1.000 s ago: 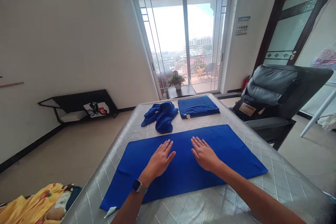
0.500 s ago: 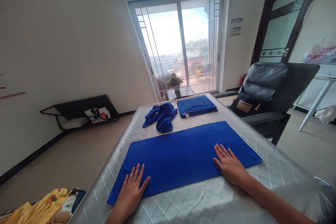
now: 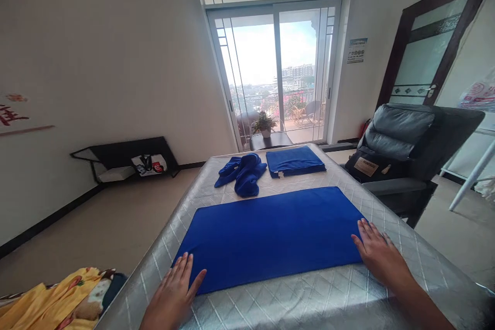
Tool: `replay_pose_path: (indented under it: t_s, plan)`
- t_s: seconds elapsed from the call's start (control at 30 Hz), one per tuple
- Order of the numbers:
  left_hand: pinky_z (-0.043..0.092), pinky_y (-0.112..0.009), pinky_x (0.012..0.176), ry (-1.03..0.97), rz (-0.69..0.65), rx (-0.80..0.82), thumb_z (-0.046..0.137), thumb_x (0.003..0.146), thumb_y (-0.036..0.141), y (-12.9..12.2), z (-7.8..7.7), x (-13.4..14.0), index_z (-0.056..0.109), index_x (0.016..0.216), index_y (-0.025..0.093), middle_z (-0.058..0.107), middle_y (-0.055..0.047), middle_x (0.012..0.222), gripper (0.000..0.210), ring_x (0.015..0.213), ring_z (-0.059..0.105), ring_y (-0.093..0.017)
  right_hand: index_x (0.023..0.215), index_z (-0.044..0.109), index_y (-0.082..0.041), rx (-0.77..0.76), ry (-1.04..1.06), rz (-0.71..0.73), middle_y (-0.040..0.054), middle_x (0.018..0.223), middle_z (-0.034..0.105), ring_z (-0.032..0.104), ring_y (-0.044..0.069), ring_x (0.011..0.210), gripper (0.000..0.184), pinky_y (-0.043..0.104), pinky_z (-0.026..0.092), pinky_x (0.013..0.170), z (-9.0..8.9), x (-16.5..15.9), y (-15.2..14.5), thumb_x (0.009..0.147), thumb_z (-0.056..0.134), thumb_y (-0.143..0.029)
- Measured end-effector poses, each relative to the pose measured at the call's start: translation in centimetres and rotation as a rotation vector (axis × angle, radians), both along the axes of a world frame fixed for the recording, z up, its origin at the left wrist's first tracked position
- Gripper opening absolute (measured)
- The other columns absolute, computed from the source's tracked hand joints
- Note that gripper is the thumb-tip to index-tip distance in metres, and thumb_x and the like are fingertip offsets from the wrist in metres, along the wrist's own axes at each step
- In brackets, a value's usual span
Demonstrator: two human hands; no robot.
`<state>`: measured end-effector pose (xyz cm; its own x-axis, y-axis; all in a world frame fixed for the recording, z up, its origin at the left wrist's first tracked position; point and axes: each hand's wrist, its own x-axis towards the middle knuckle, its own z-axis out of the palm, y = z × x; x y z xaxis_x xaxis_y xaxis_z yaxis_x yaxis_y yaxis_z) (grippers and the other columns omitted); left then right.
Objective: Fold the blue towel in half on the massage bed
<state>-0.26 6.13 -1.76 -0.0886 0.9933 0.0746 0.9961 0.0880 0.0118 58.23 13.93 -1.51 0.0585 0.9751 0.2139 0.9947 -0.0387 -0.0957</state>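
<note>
A blue towel (image 3: 270, 237) lies spread flat as a long rectangle on the silvery quilted mattress (image 3: 294, 299). My left hand (image 3: 174, 283) rests over its near left corner, palm down, fingers stretched and thumb apart. At the towel's right edge lies my right hand (image 3: 381, 250), also flat with its fingers extended. Neither hand grips anything. Beyond the spread towel, a crumpled blue cloth (image 3: 247, 174) lies on the left, and a folded blue stack of cloth (image 3: 296, 161) with a white label sits to its right.
A black recliner (image 3: 402, 149) with a dark bag (image 3: 367, 165) stands right of the mattress. Yellow patterned fabric (image 3: 65, 299) lies at the lower left. A potted plant (image 3: 265, 124) stands on a chair before the sliding glass door (image 3: 277, 77). A black rack (image 3: 127, 157) is by the left wall.
My right hand has slid rightward to the towel's right edge. My left hand has moved left toward its left edge. The camera view has shifted slightly.
</note>
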Motion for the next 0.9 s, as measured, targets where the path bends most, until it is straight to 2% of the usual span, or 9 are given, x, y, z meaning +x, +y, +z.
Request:
replay_pose_path:
  t_s: [0.03,0.13,0.2,0.3,0.37,0.43,0.53,0.73,0.9]
  plan:
    - [0.034,-0.052,0.118,-0.033,-0.033,-0.022,0.031,0.096,0.066,1.1,0.9,2.2,0.039,0.152,0.013,0.036,-0.015,0.159,0.078,0.147,0.033,-0.031,0.154,0.039,-0.010,0.002,0.000,0.047,0.0122,0.160,0.033,0.025,0.028,0.150,0.073,0.053,0.020,0.121,1.0,-2.2,0.1,0.096,0.016,-0.048]
    - [0.030,-0.046,0.121,-0.141,-0.382,0.004,0.028,0.101,0.059,4.6,3.3,9.7,0.031,0.155,0.024,0.031,-0.006,0.162,0.065,0.149,0.030,-0.024,0.155,0.038,-0.015,-0.068,0.043,0.268,0.0085,0.161,0.031,0.022,0.025,0.151,0.066,0.049,0.019,0.122,4.1,-10.0,0.6,0.100,0.019,-0.047]
    - [0.030,-0.044,0.122,-0.169,-0.523,0.031,0.027,0.102,0.056,6.8,4.1,14.3,0.030,0.156,0.025,0.031,-0.006,0.162,0.062,0.150,0.029,-0.021,0.156,0.035,-0.015,-0.125,0.086,0.417,0.0084,0.162,0.028,0.021,0.024,0.151,0.064,0.047,0.017,0.123,5.2,-15.1,1.1,0.103,0.019,-0.046]
    - [0.025,-0.047,0.124,-0.148,-0.553,0.036,0.024,0.102,0.058,8.8,4.0,18.1,0.032,0.155,0.019,0.030,-0.009,0.162,0.066,0.151,0.026,-0.023,0.157,0.032,-0.013,-0.191,0.138,0.535,0.0109,0.162,0.025,0.020,0.024,0.151,0.065,0.046,0.016,0.123,5.3,-20.0,1.8,0.104,0.018,-0.048]
    - [0.022,-0.049,0.124,-0.126,-0.497,0.003,0.021,0.101,0.061,9.3,3.4,18.3,0.031,0.156,0.016,0.027,-0.011,0.163,0.071,0.152,0.023,-0.024,0.157,0.029,-0.012,-0.220,0.154,0.549,0.0113,0.163,0.021,0.017,0.025,0.152,0.067,0.047,0.014,0.123,4.6,-21.0,2.2,0.104,0.019,-0.050]
    - [0.021,-0.049,0.124,-0.108,-0.423,-0.034,0.019,0.101,0.062,9.2,2.7,16.6,0.028,0.157,0.014,0.024,-0.010,0.164,0.074,0.152,0.020,-0.025,0.158,0.026,-0.012,-0.235,0.147,0.537,0.0101,0.164,0.018,0.014,0.024,0.152,0.068,0.047,0.011,0.124,3.7,-20.2,2.5,0.103,0.020,-0.052]
    - [0.019,-0.049,0.124,-0.054,-0.283,-0.053,0.019,0.101,0.062,8.0,1.6,11.3,0.023,0.158,0.014,0.019,-0.009,0.165,0.075,0.153,0.016,-0.025,0.159,0.025,-0.015,-0.240,0.109,0.473,0.0068,0.165,0.017,0.013,0.022,0.153,0.069,0.046,0.010,0.124,2.8,-16.4,2.9,0.103,0.020,-0.054]
    - [0.017,-0.052,0.123,0.078,-0.073,-0.090,0.017,0.100,0.050,3.7,-1.3,-1.1,0.033,0.155,0.013,0.016,-0.011,0.165,0.068,0.153,0.013,-0.029,0.158,0.027,-0.012,-0.176,-0.028,0.178,0.0082,0.165,0.020,0.017,0.024,0.152,0.074,0.048,0.015,0.123,0.7,-3.9,4.2,0.098,0.022,-0.055]
    - [0.024,-0.050,0.121,0.075,-0.084,-0.121,0.025,0.097,0.048,2.1,-2.4,-4.9,0.037,0.154,0.016,0.023,-0.010,0.164,0.066,0.153,0.018,-0.028,0.157,0.028,-0.007,-0.148,-0.034,0.044,0.0112,0.163,0.026,0.021,0.025,0.151,0.076,0.049,0.021,0.122,-1.0,3.3,4.5,0.095,0.020,-0.050]
